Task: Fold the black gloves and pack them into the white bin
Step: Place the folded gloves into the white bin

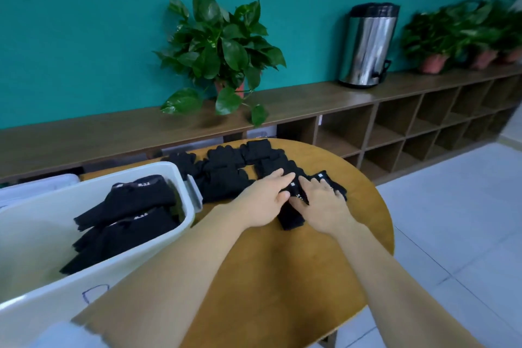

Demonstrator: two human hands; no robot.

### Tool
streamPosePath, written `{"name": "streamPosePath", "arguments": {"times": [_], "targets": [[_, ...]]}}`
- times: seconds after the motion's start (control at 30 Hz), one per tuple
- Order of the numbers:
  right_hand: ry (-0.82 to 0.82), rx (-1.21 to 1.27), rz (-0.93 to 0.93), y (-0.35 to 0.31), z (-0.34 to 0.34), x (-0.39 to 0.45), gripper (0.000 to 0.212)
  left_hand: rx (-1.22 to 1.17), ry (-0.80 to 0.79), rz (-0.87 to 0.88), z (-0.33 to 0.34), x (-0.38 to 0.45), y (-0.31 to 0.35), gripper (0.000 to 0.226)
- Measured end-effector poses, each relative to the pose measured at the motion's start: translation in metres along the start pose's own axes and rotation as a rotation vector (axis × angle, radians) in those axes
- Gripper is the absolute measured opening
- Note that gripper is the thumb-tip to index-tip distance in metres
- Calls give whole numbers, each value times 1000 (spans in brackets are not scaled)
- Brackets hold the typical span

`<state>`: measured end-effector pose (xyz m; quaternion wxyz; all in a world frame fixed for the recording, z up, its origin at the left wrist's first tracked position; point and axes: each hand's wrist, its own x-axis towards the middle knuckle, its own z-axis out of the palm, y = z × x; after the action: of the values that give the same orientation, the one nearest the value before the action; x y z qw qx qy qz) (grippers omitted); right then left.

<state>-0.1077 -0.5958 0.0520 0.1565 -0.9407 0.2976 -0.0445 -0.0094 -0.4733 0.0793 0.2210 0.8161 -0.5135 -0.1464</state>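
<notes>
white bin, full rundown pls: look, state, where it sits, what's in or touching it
The white bin is an open-topped rectangular tub, seemingly smooth plastic, with a rolled rim and a handle lip on its far end. It sits upright on the round wooden table to the person's left. Folded black gloves lie stacked at its far end; its near part shows bare wall. A blue pen mark shows on its outer side. Neither hand touches it.

"5.11", apparently, on folded gloves (135, 200) in bin (42, 299)

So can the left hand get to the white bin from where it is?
Probably yes: the left hand rests on a glove just right of the white bin, whose top is open, with nothing between.
</notes>
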Motion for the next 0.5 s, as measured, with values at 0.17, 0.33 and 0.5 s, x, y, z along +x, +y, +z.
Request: {"name": "streamPosePath", "arguments": {"times": [0.17, 0.33, 0.5], "targets": [[-88, -48, 155, 20, 8, 38, 69, 82, -46, -27, 23, 45, -14, 57], [-151, -51, 225, 33, 28, 65, 77, 218, -103, -65, 45, 74, -35, 62], [-70, -72, 203, 39, 45, 57, 75, 225, -111, -77, 63, 73, -48, 62]]}}
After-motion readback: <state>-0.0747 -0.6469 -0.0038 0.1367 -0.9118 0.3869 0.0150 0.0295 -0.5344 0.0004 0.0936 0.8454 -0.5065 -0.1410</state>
